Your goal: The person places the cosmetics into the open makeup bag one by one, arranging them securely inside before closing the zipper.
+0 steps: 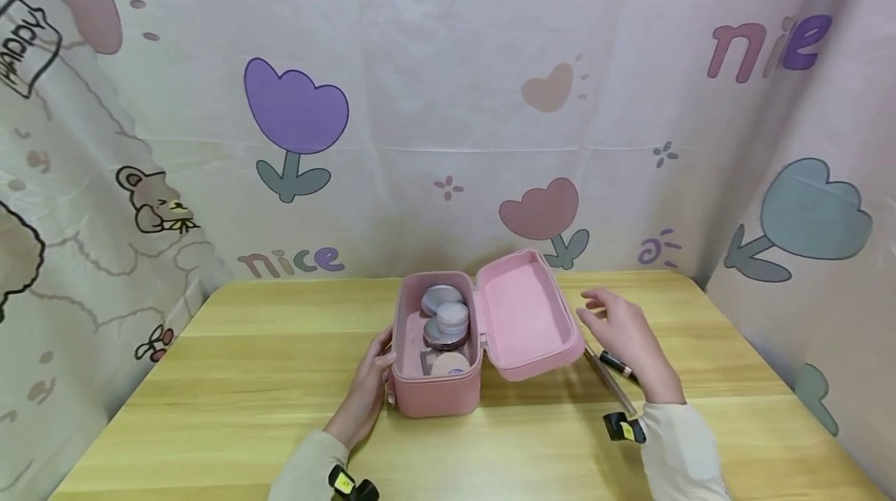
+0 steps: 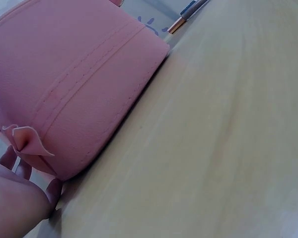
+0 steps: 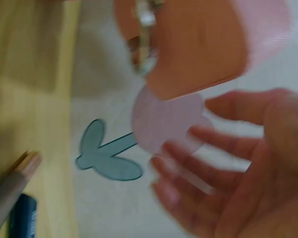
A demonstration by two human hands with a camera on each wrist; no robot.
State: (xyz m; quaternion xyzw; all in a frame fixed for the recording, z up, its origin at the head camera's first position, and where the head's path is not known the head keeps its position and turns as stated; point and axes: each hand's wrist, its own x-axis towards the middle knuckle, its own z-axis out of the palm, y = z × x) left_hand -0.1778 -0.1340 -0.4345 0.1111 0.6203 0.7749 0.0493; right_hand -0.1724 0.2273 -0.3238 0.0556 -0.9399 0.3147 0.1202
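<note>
A pink zippered case (image 1: 437,396) stands on the table, its lid (image 1: 532,314) swung out to the right. Inside lie several round cosmetic containers, among them a silver-lidded one (image 1: 441,297), a small pale jar (image 1: 451,316) and a cream-coloured disc (image 1: 450,363). My left hand (image 1: 364,380) rests against the case's left side, fingers beside the small pink tab (image 2: 30,141) in the left wrist view. Just right of the lid, my right hand (image 1: 619,330) hovers with fingers spread and nothing in them. The right wrist view shows its fingertips near the lid's outer face (image 3: 198,49).
Right of the case, a slim brown stick-like tool (image 1: 609,380) and a black tube (image 1: 619,367) lie on the wooden table (image 1: 245,408). A printed curtain (image 1: 434,96) hangs behind the table's back edge and along both sides.
</note>
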